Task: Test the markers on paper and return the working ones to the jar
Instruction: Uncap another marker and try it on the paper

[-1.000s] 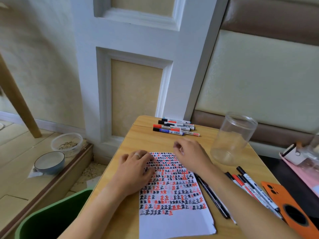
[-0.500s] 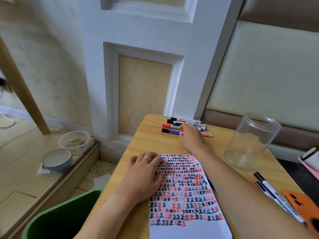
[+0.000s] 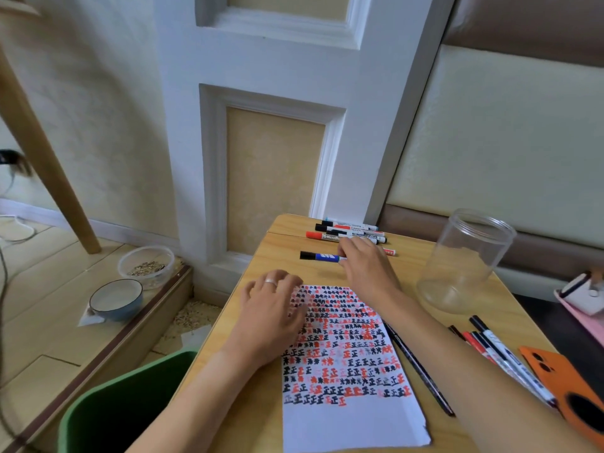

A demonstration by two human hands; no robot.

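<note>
- The right hand (image 3: pixel 367 271) reaches toward the far edge of the surface (image 3: pixel 261 403); its fingers (image 3: pixel 346 248) are curled down and pinch the white barrel of a marker with a black cap and blue band (image 3: pixel 318 256).
- That marker lies flat, cap pointing toward the left edge, just apart from and nearer the person than the rest of its group.
- The left hand (image 3: pixel 273 317) lies palm down with relaxed, nearly straight fingers (image 3: pixel 294 289) pressing the upper left corner of the paper (image 3: pixel 353 423); a ring sits on one finger.
- The paper is a white sheet lying lengthwise along the middle of the surface, most of it filled with tight rows of small black and red marks, its near part blank.
- The row of markers (image 3: pixel 351 232) lies at the far edge: white barrels, black or red caps, packed side by side and touching, all lying crosswise.
- The jar (image 3: pixel 464 259) is clear plastic, lidless and upright near the far right corner, with no markers in it.
- A thin black pen (image 3: pixel 418 371) lies just beside the right edge of the paper.
- A second bunch of markers (image 3: pixel 503 358) with black and red caps lies near the right edge, partly hidden by the right forearm, touching an orange phone case (image 3: pixel 568 397) at the near right corner.
- Off the left edge stands a green bin (image 3: pixel 108 413); on the floor beyond are a blue bowl (image 3: pixel 116 299) and a clear container of grain (image 3: pixel 146 266).
</note>
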